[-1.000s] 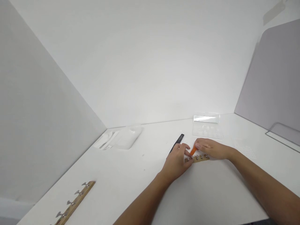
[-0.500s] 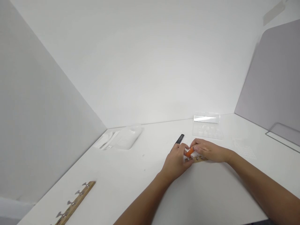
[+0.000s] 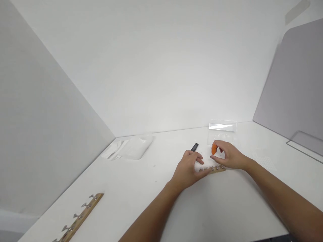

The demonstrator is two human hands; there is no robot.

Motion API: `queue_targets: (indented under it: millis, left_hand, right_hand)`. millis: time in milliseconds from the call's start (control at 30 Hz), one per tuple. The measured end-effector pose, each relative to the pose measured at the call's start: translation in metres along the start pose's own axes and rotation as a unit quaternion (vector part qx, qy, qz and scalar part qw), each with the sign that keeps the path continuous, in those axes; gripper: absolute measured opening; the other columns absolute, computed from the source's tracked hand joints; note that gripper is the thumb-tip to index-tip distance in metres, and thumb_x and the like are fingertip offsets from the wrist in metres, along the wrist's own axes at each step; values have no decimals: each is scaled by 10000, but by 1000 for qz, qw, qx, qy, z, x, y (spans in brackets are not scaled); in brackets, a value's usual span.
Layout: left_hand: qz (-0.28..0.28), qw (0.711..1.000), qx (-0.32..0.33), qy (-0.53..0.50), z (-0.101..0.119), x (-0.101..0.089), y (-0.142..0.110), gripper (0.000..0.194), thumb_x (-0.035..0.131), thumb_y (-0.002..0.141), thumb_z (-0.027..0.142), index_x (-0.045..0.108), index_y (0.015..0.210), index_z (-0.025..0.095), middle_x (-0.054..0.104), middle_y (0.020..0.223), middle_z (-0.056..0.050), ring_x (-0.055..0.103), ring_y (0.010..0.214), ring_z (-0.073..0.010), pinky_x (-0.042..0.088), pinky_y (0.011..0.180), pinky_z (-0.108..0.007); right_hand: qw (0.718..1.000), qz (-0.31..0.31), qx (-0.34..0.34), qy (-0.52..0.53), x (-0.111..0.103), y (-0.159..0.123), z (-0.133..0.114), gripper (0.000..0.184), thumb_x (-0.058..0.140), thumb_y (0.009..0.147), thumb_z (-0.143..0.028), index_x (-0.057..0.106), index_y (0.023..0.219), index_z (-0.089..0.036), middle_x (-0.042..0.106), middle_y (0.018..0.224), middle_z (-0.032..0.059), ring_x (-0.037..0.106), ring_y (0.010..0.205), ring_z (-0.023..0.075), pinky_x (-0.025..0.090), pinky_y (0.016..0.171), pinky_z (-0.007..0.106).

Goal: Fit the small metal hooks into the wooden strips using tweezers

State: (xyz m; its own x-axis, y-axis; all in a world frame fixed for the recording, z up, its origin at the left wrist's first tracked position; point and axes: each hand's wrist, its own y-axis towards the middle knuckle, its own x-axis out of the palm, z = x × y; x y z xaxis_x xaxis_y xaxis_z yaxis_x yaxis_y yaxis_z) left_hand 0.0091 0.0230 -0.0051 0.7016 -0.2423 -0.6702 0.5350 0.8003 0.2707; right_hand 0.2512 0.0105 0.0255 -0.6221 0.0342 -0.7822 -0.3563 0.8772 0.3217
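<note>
Away from the tabletop's (image 3: 141, 188) edges, my loose left hand (image 3: 186, 170) is touching a wooden strip (image 3: 219, 170).
My right hand (image 3: 231, 156) is holding something orange (image 3: 214, 149); I'm guessing the wood's light, stiff: grab its ends.

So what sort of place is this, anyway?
Probably an indoor workbench or booth: a white tabletop meets a pale back wall and a grey side panel, with a wooden strip at the left hand.
</note>
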Motion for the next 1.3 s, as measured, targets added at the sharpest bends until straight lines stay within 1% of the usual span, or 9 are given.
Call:
queue_targets:
  millis: [100,167,267,400,533,833,1000,1133,1300]
  left_hand:
    - [34,999,-14,-4,-3,-2,2,307,790,831,429,608,1002,251,733,1043,-49,575,1117,-278,564,746,-381]
    - [59,998,-21,-3,-4,-3,3,297,777,842,430,609,1004,245,726,1028,-57,585,1105,-278,564,735,-380]
    - [91,995,-30,-1,-4,-3,5,247,752,859,402,607,977,241,718,1047,-64,597,1085,-273,562,727,-378]
    - [113,992,-47,-3,-3,-3,7,216,725,869,383,594,968,243,727,1036,-65,583,1113,-286,552,691,-366]
    - [121,991,-55,-1,-3,-2,7,217,709,874,379,576,983,246,736,1010,-59,569,1132,-293,549,673,-360]
    - [126,991,-55,0,-2,-2,7,215,694,874,391,568,976,250,718,1045,-71,582,1104,-290,545,606,-336]
    - [131,990,-51,-1,-4,0,7,224,687,879,400,562,987,249,709,1034,-72,585,1102,-292,546,601,-336]
    - [136,990,-45,-2,-4,0,6,219,680,884,398,564,987,245,708,1025,-77,590,1089,-296,548,616,-349]
    - [134,990,-41,-2,-3,0,6,206,675,889,396,568,977,244,705,1023,-81,583,1088,-299,547,624,-357]
  right_hand:
    - [999,33,-11,-14,1,1,10,176,639,946,-339,542,836,-242,627,812,3,547,728,177,432,635,307]
    - [998,51,-17,-20,0,2,16,176,633,957,-345,561,834,-242,636,816,9,561,732,180,436,628,306]
    - [997,69,-28,-36,-2,4,21,227,633,983,-408,612,830,-243,650,834,27,598,773,193,453,631,308]
    - [995,79,-41,-40,-7,5,24,297,637,993,-483,661,821,-242,664,850,36,626,799,199,475,658,314]
    - [996,73,-42,-35,-9,5,29,304,645,989,-482,659,808,-238,673,842,27,629,772,191,492,704,328]
    - [991,95,-18,-96,-11,2,42,183,628,975,-359,612,836,-241,666,845,22,627,758,195,472,679,323]
    - [985,139,-19,-98,-16,3,43,220,614,988,-383,579,824,-240,651,811,20,615,741,197,476,716,346]
    - [982,166,-16,-91,-19,4,45,255,601,997,-429,565,825,-243,628,785,21,601,722,200,454,670,337]
    - [980,178,-7,-85,-20,4,46,313,590,1000,-495,557,812,-247,618,770,23,588,713,204,435,626,333]
